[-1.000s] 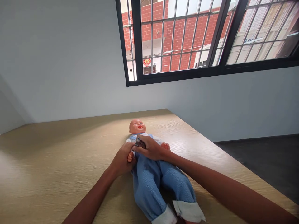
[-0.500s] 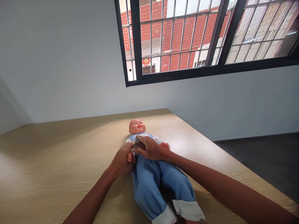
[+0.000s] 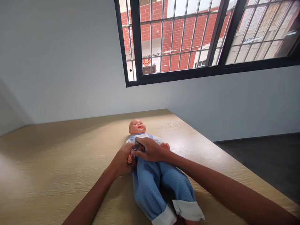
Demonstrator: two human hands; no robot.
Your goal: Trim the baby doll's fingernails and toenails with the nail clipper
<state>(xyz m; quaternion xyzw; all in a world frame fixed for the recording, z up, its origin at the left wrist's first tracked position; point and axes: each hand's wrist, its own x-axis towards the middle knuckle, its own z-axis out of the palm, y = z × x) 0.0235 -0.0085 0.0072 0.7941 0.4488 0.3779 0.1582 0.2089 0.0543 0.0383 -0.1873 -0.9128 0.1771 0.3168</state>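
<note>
A baby doll [image 3: 150,175] in blue trousers and a white and blue top lies on its back, its head [image 3: 137,126] away from me. My left hand [image 3: 124,158] is closed around the doll's forearm, and the doll's small hand [image 3: 130,158] sticks out beside my thumb. Between the thumb and index finger of my right hand [image 3: 150,149] is a small metal nail clipper [image 3: 136,144]. Its tip is close to the doll's small fingers; whether it touches them I cannot tell. The doll's other hand [image 3: 165,146] rests free, past my right wrist.
The doll lies on a light wood table [image 3: 70,165], whose right edge slants down toward the dark floor [image 3: 264,159]. Behind the table stands a pale wall [image 3: 70,62] with a barred, black-framed window [image 3: 178,37].
The nail clipper and my right fingertips have shifted very slightly left. My left hand keeps its hold, and the doll lies almost exactly as before.
</note>
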